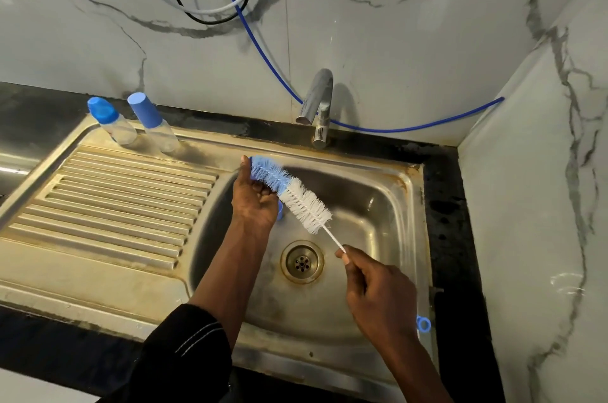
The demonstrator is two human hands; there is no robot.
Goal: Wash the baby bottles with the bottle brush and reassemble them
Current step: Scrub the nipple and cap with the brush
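I am standing over a wide stainless-steel sink (378, 205), dull and rust-stained along its rim, set against a glossy wall (394, 40) of grey-veined marble pattern. Its ribbed drainboard (115, 198) is lying to my left, and a curved chrome tap (317, 100) is rising behind the basin, with no water showing from it. A clear plastic baby bottle (112, 121) with a stepped blue cap and a second bottle (153, 123) with a tall blue cap are standing side by side at the back edge of the drainboard, capped and well apart from my hands.

So I am judging that the scrubbing is not yet begun and I am only readying the tool. Over the basin I am holding the long bottle brush (296, 192), its bristles blue at the far end and white nearer me, on a thin twisted white stem. My left hand (255, 202) is lying palm up, fingers curling round the soft blue tip. My right hand (378, 290) is pinching the stem. What looks like the brush's blue plastic loop (423, 323) is peeking out beyond that wrist. A small blue piece (280, 210) is showing under my left hand; I cannot tell what it is.

The next move is calling for a freed hand, a bottle fetched and uncapped, and water running.
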